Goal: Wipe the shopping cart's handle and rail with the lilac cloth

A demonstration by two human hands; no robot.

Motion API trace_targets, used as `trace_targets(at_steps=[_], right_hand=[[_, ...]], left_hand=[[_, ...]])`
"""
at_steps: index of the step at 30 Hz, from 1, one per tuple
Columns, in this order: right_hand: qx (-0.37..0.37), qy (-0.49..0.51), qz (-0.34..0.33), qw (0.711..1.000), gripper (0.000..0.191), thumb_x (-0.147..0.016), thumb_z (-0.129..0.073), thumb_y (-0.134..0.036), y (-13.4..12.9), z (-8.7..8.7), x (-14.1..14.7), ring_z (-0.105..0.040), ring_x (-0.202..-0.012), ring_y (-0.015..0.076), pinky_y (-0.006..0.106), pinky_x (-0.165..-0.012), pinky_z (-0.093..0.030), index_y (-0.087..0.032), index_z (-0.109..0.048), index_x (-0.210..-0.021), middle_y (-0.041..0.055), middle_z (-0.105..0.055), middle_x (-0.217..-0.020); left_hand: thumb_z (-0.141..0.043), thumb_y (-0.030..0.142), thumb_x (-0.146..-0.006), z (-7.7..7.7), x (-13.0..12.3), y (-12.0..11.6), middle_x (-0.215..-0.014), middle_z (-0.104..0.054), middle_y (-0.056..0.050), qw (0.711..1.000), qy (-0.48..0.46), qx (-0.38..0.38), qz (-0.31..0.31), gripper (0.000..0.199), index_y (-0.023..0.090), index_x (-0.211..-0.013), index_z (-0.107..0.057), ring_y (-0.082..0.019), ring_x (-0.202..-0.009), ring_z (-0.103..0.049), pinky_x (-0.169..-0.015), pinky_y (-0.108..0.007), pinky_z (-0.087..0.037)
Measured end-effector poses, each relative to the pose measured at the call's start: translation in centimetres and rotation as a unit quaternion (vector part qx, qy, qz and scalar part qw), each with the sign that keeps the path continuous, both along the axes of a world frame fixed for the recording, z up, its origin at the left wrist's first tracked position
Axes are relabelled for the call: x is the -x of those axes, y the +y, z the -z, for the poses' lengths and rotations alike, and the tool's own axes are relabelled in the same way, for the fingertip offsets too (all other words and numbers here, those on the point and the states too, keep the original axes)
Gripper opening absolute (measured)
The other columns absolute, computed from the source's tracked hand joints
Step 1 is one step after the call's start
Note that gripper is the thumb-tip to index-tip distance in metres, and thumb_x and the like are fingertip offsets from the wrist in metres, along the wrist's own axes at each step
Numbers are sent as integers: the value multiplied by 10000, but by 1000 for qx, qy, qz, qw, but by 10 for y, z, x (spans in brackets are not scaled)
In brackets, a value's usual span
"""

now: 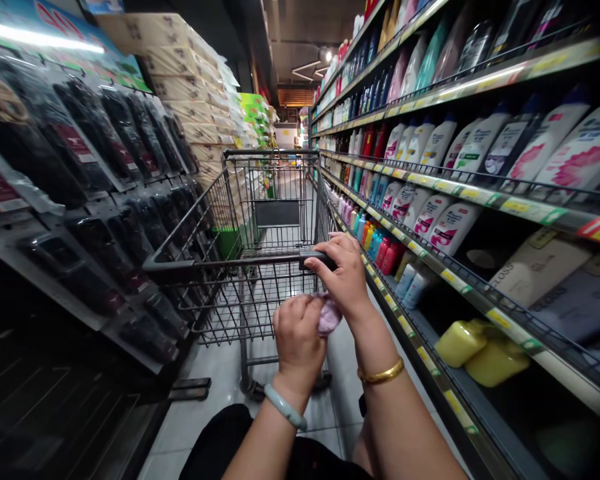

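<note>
A dark metal shopping cart [185, 263] stands in front of me in the aisle, with a grey plate on its far side. My right hand [343, 270] is closed round the right end of the cart's handle [307, 259], thumb on top. Just below and to the left, my left hand [300, 327] is closed on a crumpled light purple cloth [329, 317], which bulges out beside its fingers. The left hand is apart from the handle. A pale green bangle circles my left wrist and a gold one my right.
Shelves of shampoo bottles [480, 147] run close along the right, with yellow bottles [463, 343] on the bottom level. Packaged dark goods [100, 133] hang at the left. Stacked cartons [180, 87] rise beyond them. A tiled floor [205, 363] lies under the cart.
</note>
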State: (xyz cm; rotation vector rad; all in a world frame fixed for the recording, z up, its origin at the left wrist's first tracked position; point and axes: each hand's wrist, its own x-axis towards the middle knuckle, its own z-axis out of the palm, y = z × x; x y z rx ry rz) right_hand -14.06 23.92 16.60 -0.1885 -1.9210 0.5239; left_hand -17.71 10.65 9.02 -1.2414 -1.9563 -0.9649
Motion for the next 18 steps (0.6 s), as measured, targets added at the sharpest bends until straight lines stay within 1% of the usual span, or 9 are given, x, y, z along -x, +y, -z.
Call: trace_targets(at_steps=[2, 4, 6, 8, 10, 13, 15, 16, 18], right_hand=[[0, -1, -2, 1000, 215, -844, -730, -454, 2, 1, 0, -531, -1180, 271, 452, -1078, -405, -258, -729, -933, 39, -656, -927], [-1, 6, -2, 1000, 222, -850, -721, -463, 4, 1, -1, -533, -1178, 269, 447, -1075, -409, -256, -728, -930, 38, -658, -919], [-4, 10, -1, 1000, 228, -857, -712, -468, 5, 1, -1, -536, -1176, 268, 442, -1074, -412, -253, -726, -930, 38, -659, -911], [-6, 5, 3, 1000, 228, -862, -705, -473, 5, 1, -1, -540, -1178, 269, 445, -1073, -415, -257, -725, -930, 38, -661, -916], [-5, 0, 9, 1000, 226, -864, -700, -478, 5, 1, -1, -542, -1181, 271, 453, -1076, -415, -264, -725, -932, 37, -662, -921], [-6, 4, 7, 1000, 224, -863, -701, -478, 6, 1, -1, -540, -1183, 269, 452, -1081, -412, -264, -724, -926, 38, -658, -920], [-7, 11, -1, 1000, 222, -862, -703, -474, 9, 2, -1, -538, -1179, 265, 447, -1082, -410, -261, -723, -923, 36, -656, -915], [-6, 15, -6, 1000, 221, -863, -702, -471, 11, 2, -2, -539, -1175, 264, 446, -1082, -410, -259, -722, -923, 36, -656, -912], [-2, 20, -12, 1000, 222, -865, -700, -466, 16, 2, -3, -541, -1171, 265, 451, -1081, -410, -254, -721, -927, 39, -658, -915]], left_hand=[[-641, 91, -782, 2, -2, -1, -1069, -695, -61, 1000, -1, -8, 6, 337, 234, -1086, -666, -264, -1007, -579, -864, -400, -440], [-650, 114, -792, -11, 6, -6, -1077, -692, -69, 998, 5, -57, -2, 312, 222, -1084, -655, -253, -1011, -589, -895, -403, -441], [-679, 174, -805, -26, 19, -11, -1070, -692, -77, 992, 18, -126, -28, 286, 206, -1087, -646, -250, -1027, -601, -945, -416, -432], [-694, 219, -813, -32, 27, -12, -1042, -691, -71, 989, 18, -140, -39, 265, 200, -1072, -644, -241, -1016, -605, -951, -404, -430], [-679, 204, -815, -22, 25, -9, -1033, -681, -79, 994, 18, -105, -36, 249, 192, -1062, -651, -244, -987, -593, -918, -399, -437], [-648, 103, -782, 11, 6, 0, -1097, -663, -103, 999, 15, -29, -43, 332, 203, -1097, -676, -278, -1025, -560, -900, -419, -429], [-640, 62, -762, 28, -6, 4, -1089, -670, -84, 999, -11, 23, -34, 367, 222, -1089, -686, -272, -1008, -559, -861, -402, -426], [-636, 52, -762, 31, -8, 5, -1080, -672, -76, 999, -21, 37, -27, 378, 228, -1093, -687, -267, -999, -559, -847, -395, -424], [-632, 61, -776, 25, -3, 2, -1061, -671, -75, 999, -25, 26, -23, 368, 225, -1102, -685, -260, -985, -557, -840, -393, -424]])
